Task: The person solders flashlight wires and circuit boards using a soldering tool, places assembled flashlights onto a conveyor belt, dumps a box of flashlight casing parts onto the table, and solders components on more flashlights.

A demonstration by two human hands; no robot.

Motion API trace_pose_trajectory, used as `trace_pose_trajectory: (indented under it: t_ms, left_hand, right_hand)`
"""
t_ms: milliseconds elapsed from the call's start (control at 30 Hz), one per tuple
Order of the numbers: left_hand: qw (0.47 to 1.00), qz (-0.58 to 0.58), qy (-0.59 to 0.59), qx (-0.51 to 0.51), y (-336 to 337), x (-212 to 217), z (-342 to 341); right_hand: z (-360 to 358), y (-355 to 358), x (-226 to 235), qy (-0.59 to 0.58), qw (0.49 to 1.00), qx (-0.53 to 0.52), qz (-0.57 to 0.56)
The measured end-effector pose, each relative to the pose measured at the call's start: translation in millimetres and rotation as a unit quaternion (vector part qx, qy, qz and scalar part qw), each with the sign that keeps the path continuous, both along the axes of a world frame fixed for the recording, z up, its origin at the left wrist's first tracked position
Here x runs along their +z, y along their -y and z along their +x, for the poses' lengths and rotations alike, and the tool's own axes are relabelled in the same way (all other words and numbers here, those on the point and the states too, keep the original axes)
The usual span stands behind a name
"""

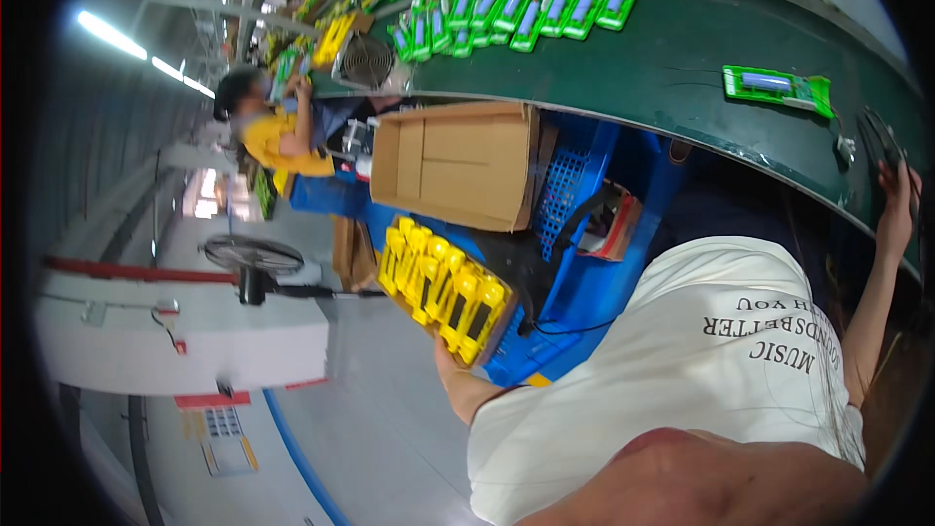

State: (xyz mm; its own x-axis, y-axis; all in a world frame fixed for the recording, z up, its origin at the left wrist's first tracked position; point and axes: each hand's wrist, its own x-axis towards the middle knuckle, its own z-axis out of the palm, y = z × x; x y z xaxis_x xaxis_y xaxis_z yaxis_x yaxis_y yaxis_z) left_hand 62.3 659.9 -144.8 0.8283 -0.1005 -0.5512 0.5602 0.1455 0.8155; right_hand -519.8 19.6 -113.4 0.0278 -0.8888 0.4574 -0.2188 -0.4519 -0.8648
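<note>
On the left, my left hand (450,360) is at the lower edge of a shallow cardboard tray (504,323) packed with several yellow plastic housings (443,278). Its fingers curl against the tray and are partly hidden. At the far right, my right hand (898,200) is closed round a slim dark two-pronged tool (881,138), whose exact kind I cannot make out, over the green bench. Beside that tool lies a green plastic housing (813,93) holding a purple cylindrical battery (766,83). Wires lead from it to a small silvery part (845,148).
Several green housings with purple batteries (516,5) lie in rows on the green bench (643,73). Below are an open cardboard box (467,166) and a blue plastic crate (565,185). A person in yellow (287,141) works further along; a fan (253,258) stands left.
</note>
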Motion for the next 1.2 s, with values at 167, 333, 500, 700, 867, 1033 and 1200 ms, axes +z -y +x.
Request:
trace_pose_trajectory:
  t_ms: [167, 333, 500, 700, 867, 1033, 1200]
  left_hand:
    - [0.998, -0.045, 0.020, -0.041, -23, -14, 6]
    - [0.988, -0.054, 0.112, -0.093, -5, 12, 16]
    - [0.994, 0.011, 0.108, -0.032, -29, 3, 42]
    - [0.988, 0.060, 0.138, 0.027, -14, 25, 12]
    - [0.976, -0.029, 0.207, 0.059, -15, 46, -5]
    - [0.943, -0.072, 0.323, 0.028, 4, 108, 16]
    - [0.905, -0.090, 0.413, -0.051, 102, 196, 2]
  right_hand:
    - [18, -12, 16, 0.072, 0.997, -0.018, 0.030]
    - [36, -26, 30, 0.131, 0.989, -0.032, 0.066]
    - [38, -27, 33, 0.126, 0.989, -0.032, 0.073]
    - [38, -18, 28, 0.104, 0.990, -0.048, 0.077]
    - [37, -19, 33, 0.143, 0.984, -0.022, 0.106]
    - [38, -27, 36, 0.171, 0.979, -0.018, 0.112]
    - [61, -49, 64, 0.241, 0.964, -0.030, 0.107]
